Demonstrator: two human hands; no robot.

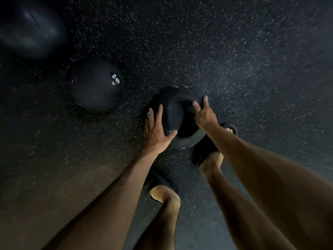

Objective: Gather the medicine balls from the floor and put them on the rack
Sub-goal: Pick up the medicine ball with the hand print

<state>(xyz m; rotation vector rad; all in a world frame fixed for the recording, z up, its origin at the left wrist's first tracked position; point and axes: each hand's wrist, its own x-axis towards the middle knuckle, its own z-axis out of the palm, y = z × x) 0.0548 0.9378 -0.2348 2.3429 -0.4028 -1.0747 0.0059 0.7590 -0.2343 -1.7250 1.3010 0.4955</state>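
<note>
Held ball: the black medicine ball (175, 109) is low at the floor (234, 51), centre of the scene, just beyond the person's feet; I cannot tell whether it has left the ground.
Left grip: the left grip (156, 130) lies spread and flat on the ball's left side, thumb reaching across the near face, pressing rather than clenching.
Right grip: the right grip (204, 115) hooks thumb and fingers over the ball's upper right.
Doing it well: I would slide both palms lower, opposite one another, squeeze inward, then rise with the legs and keep the ball close.
Risk: a high hold could let the load slip onto the right foot (210, 160).
Other balls: the 6 KG ball (96, 86) sits to the left; a blurred ball (30, 27) lies far left.
Rack: out of view.
</note>
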